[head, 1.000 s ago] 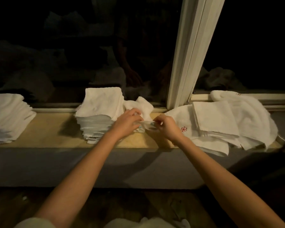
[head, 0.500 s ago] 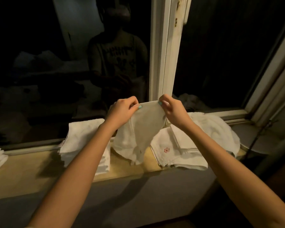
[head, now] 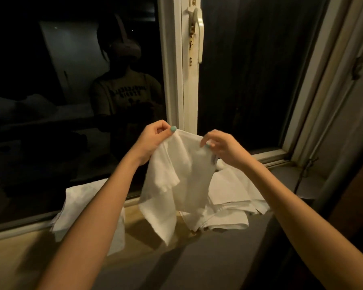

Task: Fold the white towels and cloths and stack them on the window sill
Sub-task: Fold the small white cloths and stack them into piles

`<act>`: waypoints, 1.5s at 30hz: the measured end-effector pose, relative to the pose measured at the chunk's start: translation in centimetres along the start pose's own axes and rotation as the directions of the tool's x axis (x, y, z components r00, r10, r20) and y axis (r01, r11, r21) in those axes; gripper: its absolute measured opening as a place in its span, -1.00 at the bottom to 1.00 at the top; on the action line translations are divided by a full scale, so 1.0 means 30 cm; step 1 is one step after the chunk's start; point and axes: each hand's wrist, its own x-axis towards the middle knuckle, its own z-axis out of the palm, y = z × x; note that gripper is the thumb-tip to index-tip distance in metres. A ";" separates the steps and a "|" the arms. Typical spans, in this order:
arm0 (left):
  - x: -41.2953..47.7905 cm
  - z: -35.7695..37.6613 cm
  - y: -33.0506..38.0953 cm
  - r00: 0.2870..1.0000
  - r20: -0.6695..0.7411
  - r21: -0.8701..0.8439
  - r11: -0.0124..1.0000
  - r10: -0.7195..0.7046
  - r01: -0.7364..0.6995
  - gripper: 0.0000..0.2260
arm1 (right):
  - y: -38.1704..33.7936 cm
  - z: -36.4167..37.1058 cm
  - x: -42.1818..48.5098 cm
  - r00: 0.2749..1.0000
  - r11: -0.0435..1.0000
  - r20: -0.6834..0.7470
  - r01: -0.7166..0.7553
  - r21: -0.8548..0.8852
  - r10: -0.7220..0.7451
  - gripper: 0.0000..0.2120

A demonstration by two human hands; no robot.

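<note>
Head camera view, looking down at a dim window sill at night. Both bare arms reach forward and hold a thin white cloth up in the air above the sill, in front of the window frame. The left hand pinches one top corner between thumb and curled fingers. The right hand pinches the top edge near the other corner, fingers more loosely spread.

The cloth hangs crumpled, one corner flopped over its front, its lowest tip close to the sill. A folded stack sits to the left, a loose pile of towels to the right.

Risks, as a judgement: the lighter right-hand pinch may slip, or the flopped corner may get creased into the fold.
</note>
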 end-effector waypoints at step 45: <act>0.075 -0.026 0.081 0.993 0.111 0.000 0.999 0.046 -0.047 -0.80 | 0.015 -0.103 0.093 0.965 0.928 -0.064 -0.226 0.296 0.255 -0.87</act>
